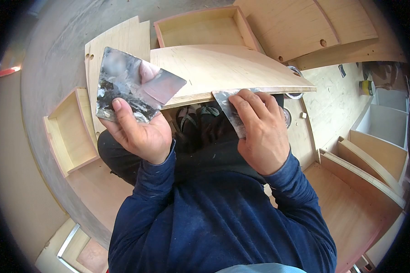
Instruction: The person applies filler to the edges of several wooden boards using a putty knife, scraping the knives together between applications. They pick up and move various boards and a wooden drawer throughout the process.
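My left hand [139, 132] holds a flat metal plate [118, 77] from below, thumb on its face; the plate is smeared with dark and whitish material and carries a pinkish lump [149, 72]. My right hand [262, 127] has its fingers wrapped over a metal scraper [230, 109], whose upper edge meets the near edge of a light wooden panel [223, 68]. The panel lies across in front of me, above my knees. The fingers partly hide the scraper.
An open wooden drawer [200, 32] lies beyond the panel, and another [73, 132] stands at the left. Large boards [300, 22] are at the upper right. A wooden box [351, 200] sits at the lower right, near a small yellow-and-black object [366, 88].
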